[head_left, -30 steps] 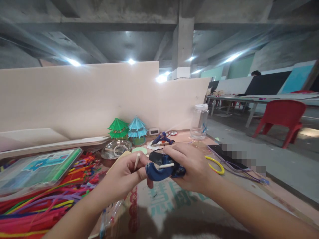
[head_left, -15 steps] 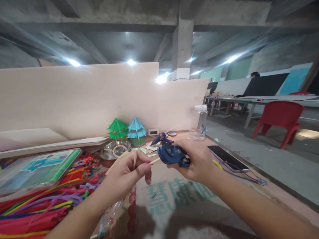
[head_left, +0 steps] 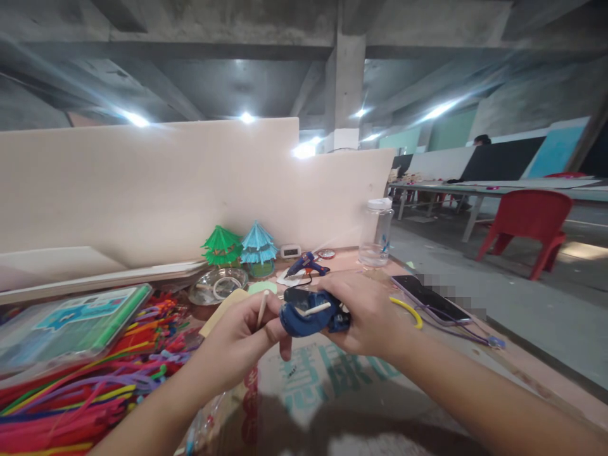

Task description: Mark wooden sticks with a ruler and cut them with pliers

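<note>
A: Starting on the left: what's my left hand [head_left: 249, 324] up to?

B: It's pinching, fingers curled in, with a pale stick [head_left: 263, 309] standing nearly upright among them. The thumb is right by the rounded end of the blue tool [head_left: 304, 324]; whether it's pressing there, I can't tell from my remote seat.

A: And the tool itself?

B: Up between the hands, over the printed cardboard [head_left: 327, 386], with a short pale piece [head_left: 317, 308] lying aslant across its curved head. Then my right hand [head_left: 368, 310], wrapped round the tool's other end and gripping it.

A: How do we handle this well?

B: My judgement: left fingertips out of that curve, the short piece seated square rather than slanted, the tool level, and any squeeze from the right slow and even.

A: Containers now, left to right!

B: Far left, a transparent case [head_left: 47, 345], something blue and something bright green showing through, too blurred to name. Next, a shiny round dish [head_left: 201, 296] with a white ring [head_left: 215, 289] lying inside. And over on the right, a tall bottle [head_left: 376, 231], white cap [head_left: 380, 204] on, some transparent liquid [head_left: 373, 258] low in it.
</note>
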Tool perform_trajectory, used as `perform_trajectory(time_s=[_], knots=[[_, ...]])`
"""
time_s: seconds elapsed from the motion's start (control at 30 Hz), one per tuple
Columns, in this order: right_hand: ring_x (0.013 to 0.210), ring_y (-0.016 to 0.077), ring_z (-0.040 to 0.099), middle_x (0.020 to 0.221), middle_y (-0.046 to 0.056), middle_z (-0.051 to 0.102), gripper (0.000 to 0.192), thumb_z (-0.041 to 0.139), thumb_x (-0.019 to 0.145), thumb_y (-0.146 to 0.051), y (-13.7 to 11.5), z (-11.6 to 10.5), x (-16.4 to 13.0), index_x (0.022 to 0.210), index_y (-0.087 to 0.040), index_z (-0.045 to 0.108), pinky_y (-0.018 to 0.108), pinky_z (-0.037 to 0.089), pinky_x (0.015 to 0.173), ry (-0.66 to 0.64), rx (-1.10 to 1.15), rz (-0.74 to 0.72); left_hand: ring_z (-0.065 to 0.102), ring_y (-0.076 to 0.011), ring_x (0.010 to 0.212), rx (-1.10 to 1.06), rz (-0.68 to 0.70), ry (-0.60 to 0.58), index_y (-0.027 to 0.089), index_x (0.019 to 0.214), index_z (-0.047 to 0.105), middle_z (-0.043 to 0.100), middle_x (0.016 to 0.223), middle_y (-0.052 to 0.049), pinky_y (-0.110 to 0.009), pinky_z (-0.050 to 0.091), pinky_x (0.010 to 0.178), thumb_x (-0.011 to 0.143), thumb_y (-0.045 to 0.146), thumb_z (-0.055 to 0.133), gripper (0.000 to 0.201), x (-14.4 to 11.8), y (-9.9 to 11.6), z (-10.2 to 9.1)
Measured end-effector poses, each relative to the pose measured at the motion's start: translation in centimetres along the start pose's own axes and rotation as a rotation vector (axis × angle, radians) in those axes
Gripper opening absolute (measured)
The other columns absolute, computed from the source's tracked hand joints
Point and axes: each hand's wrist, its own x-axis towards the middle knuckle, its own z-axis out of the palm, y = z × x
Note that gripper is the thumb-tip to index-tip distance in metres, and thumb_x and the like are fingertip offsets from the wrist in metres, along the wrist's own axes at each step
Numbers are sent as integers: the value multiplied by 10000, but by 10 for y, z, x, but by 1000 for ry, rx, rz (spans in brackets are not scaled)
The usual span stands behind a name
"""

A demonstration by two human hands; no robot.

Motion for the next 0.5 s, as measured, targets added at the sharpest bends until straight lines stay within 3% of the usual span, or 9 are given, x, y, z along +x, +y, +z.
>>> perform_trajectory(time_s=[0.2,0.5], knots=[[718,224,673,820,85,712,191,529,855,-358,3,2,-4,951,-196,563,318,472,633,-59,19,26,467,-121,520,5,-28,-17,209,655,501,601,523,20,-250,348,550,673,719,633,527,1,-5,3],[743,225,684,829,90,722,204,519,884,-370,6,2,-3,950,-184,567,313,466,634,-60,-19,30,448,-98,498,-50,-2,-5,196,657,498,578,520,30,-235,350,536,699,657,664,492,4,-13,3]])
